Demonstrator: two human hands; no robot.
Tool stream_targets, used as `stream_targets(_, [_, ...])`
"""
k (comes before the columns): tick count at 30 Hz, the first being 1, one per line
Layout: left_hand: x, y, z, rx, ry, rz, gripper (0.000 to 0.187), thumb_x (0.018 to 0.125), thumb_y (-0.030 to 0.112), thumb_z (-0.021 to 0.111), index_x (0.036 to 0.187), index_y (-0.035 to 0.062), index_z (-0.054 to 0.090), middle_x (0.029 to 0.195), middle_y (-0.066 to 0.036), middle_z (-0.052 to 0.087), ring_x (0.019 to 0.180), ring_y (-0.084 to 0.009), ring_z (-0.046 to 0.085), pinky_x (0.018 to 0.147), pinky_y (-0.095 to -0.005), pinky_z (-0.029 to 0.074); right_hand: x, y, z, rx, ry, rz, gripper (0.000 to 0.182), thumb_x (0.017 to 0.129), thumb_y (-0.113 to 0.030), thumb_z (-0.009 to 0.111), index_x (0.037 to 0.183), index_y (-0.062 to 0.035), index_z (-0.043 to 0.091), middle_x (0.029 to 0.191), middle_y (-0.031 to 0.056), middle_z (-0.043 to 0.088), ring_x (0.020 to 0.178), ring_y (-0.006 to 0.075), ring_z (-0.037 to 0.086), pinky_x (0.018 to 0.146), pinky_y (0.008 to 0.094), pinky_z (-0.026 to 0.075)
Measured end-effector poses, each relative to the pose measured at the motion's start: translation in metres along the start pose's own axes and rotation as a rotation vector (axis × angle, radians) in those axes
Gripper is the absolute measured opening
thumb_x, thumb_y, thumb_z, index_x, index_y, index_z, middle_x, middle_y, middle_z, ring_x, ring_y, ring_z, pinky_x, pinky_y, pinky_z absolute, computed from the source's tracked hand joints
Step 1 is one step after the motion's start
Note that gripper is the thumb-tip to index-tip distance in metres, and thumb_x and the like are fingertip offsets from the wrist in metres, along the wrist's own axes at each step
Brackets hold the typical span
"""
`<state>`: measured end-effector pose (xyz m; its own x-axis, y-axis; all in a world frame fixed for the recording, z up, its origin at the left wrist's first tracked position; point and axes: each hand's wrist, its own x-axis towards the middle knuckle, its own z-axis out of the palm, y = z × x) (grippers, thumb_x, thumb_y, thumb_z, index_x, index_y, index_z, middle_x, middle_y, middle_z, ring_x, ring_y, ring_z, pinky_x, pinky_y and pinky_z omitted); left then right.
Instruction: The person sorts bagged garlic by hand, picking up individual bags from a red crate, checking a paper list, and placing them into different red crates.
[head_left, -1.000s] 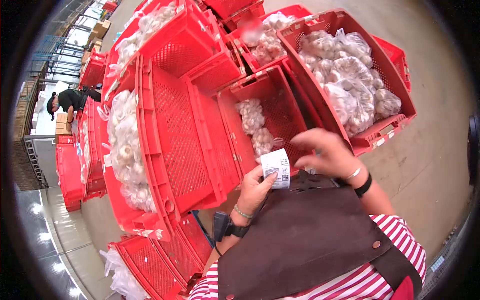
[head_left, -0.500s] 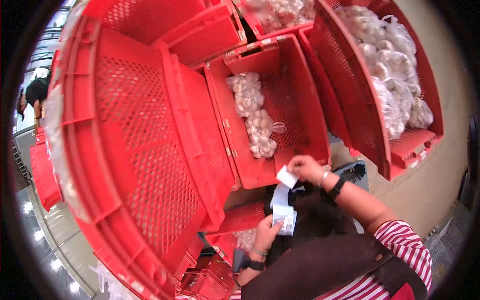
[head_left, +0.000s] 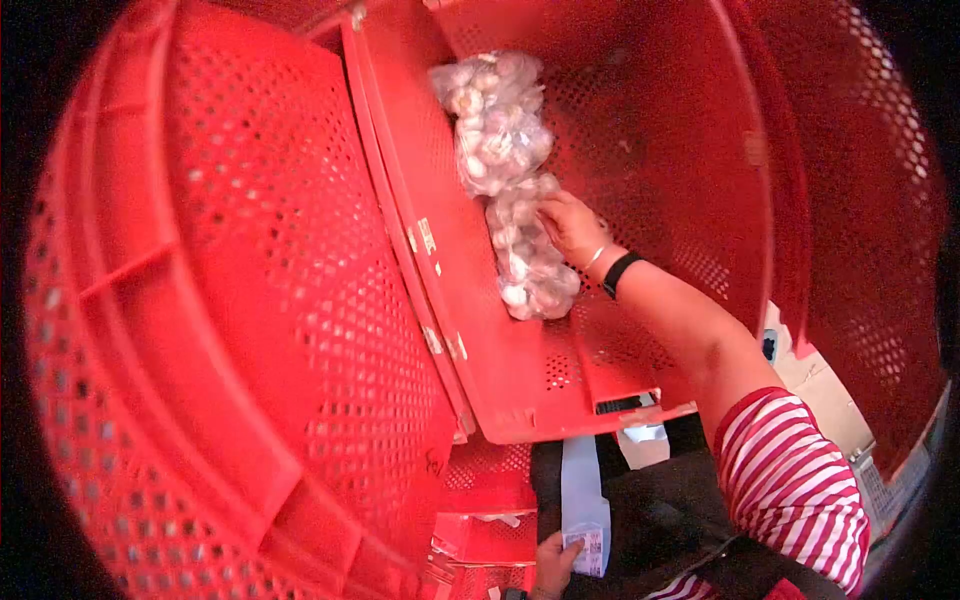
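Note:
My left hand (head_left: pixel 553 564) pinches a strip of white printed labels (head_left: pixel 583 490) low in the view, in front of a dark apron. Ahead of it, my right hand (head_left: pixel 573 228) reaches into a red crate (head_left: pixel 640 160), its fingers bent and closed at the side of a clear bag of garlic (head_left: pixel 534 268). Whether a label is still between those fingers is hidden. A second bag of garlic (head_left: pixel 500 125) lies just beyond, touching the first. Both bags rest along the crate's left side.
A large red perforated crate (head_left: pixel 270 220) stands close on the left. Another red crate wall (head_left: pixel 850 200) rises at the right. Below the near rim are more red crates (head_left: pixel 480 535), and tan floor (head_left: pixel 825 385) shows at the lower right.
My right hand has moved from near the labels, where it held a white label, up into the crate to the nearer bag. My view has moved closer to the crate. The left hand keeps the strip.

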<state>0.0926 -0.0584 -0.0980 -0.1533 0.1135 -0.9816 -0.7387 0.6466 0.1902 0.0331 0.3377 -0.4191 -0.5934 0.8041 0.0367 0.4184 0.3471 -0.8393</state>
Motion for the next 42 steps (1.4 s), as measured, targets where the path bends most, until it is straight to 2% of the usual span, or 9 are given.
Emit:
stream_targets(11, [0.007, 0.018, 0.005, -0.011, 0.031, -0.248, 0.024, 0.084, 0.008, 0.052, 0.106, 0.0011, 0.059, 0.086, -0.006, 0.064, 0.074, -0.0141, 0.060, 0.066, -0.0262, 0.048, -0.013, 0.020, 0.019, -0.606, -0.405, -0.298, 0.040, 0.071, -0.016, 0.059, 0.109, -0.0050, 0.054, 0.121, 0.0131, 0.047, 0.115, 0.0299, 0.043, 0.092, 0.0439, 0.037])
stream_targets(13, [0.006, 0.016, 0.005, -0.055, 0.015, -0.231, 0.023, 0.083, 0.007, 0.051, 0.104, 0.0005, 0.059, 0.085, -0.005, 0.064, 0.073, -0.0135, 0.059, 0.066, -0.0254, 0.047, 0.001, 0.026, 0.015, -0.360, -0.124, -0.055, 0.047, 0.071, -0.011, 0.060, 0.115, -0.0020, 0.049, 0.119, 0.0177, 0.047, 0.113, 0.0342, 0.045, 0.092, 0.0438, 0.038])
stream_targets(17, [0.007, 0.004, 0.001, -0.104, 0.076, -0.242, 0.023, 0.083, 0.007, 0.051, 0.103, 0.0001, 0.059, 0.084, -0.005, 0.063, 0.071, -0.0128, 0.058, 0.065, -0.0257, 0.047, 0.022, 0.052, 0.036, -0.103, -0.164, 0.369, 0.071, 0.066, -0.023, 0.069, 0.125, 0.0000, 0.038, 0.121, 0.0228, 0.046, 0.114, 0.0370, 0.044, 0.096, 0.0405, 0.036])
stream_targets(22, [0.007, 0.013, 0.009, 0.032, 0.077, -0.176, 0.022, 0.082, 0.007, 0.053, 0.101, -0.0005, 0.060, 0.084, -0.003, 0.062, 0.073, -0.0117, 0.057, 0.068, -0.0254, 0.046, 0.019, 0.052, 0.047, 0.104, -0.290, 0.895, 0.038, 0.063, -0.013, 0.068, 0.098, -0.0018, 0.061, 0.097, 0.0177, 0.063, 0.090, 0.0327, 0.060, 0.077, 0.0371, 0.048])
stream_targets(25, [0.013, -0.014, -0.002, 0.188, 0.002, 0.023, 0.021, 0.082, 0.009, 0.059, 0.099, -0.0025, 0.062, 0.089, -0.006, 0.065, 0.077, -0.0118, 0.059, 0.071, -0.0262, 0.047, -0.002, 0.012, 0.009, 0.703, -0.179, 1.075, 0.039, 0.064, -0.012, 0.068, 0.101, -0.0024, 0.060, 0.096, 0.0093, 0.063, 0.084, 0.0226, 0.061, 0.074, 0.0341, 0.048])
stream_targets(32, [0.001, 0.018, 0.019, 0.280, -0.089, 0.095, 0.020, 0.081, 0.009, 0.058, 0.097, -0.0021, 0.062, 0.084, -0.004, 0.064, 0.074, -0.0090, 0.058, 0.068, -0.0245, 0.047, -0.046, -0.099, -0.120, 0.809, -0.019, 0.986, 0.033, 0.069, -0.010, 0.069, 0.100, -0.0034, 0.061, 0.089, 0.0013, 0.061, 0.077, 0.0138, 0.058, 0.068, 0.0290, 0.048])
stream_targets(33, [0.000, 0.020, 0.020, 0.427, -0.072, 0.166, 0.020, 0.081, 0.009, 0.058, 0.096, -0.0017, 0.063, 0.083, -0.003, 0.063, 0.072, -0.0094, 0.058, 0.066, -0.0246, 0.047, -0.048, -0.121, -0.148, 1.401, 0.024, 1.067, 0.030, 0.071, -0.010, 0.068, 0.099, -0.0046, 0.061, 0.085, -0.0006, 0.060, 0.073, 0.0108, 0.056, 0.064, 0.0265, 0.047])
stream_targets(39, [-0.036, 0.067, 0.024, 0.238, -0.322, 0.292, 0.020, 0.079, 0.011, 0.061, 0.094, -0.0015, 0.062, 0.082, -0.004, 0.063, 0.070, -0.0114, 0.058, 0.064, -0.0258, 0.048, -0.066, -0.323, -0.374, 1.044, -0.351, 0.674, 0.046, 0.062, -0.016, 0.075, 0.103, -0.0030, 0.059, 0.094, 0.0034, 0.061, 0.082, 0.0127, 0.056, 0.071, 0.0273, 0.046])
stream_targets(42, [-0.108, 0.134, 0.051, 0.285, -0.377, 0.381, 0.021, 0.078, 0.010, 0.059, 0.095, -0.0029, 0.062, 0.082, -0.005, 0.063, 0.072, -0.0111, 0.059, 0.065, -0.0251, 0.047, -0.080, -0.421, -0.469, 1.009, -0.199, -0.088, 0.080, 0.058, -0.025, 0.079, 0.126, -0.0009, 0.044, 0.125, 0.0121, 0.048, 0.118, 0.0207, 0.042, 0.100, 0.0360, 0.031])
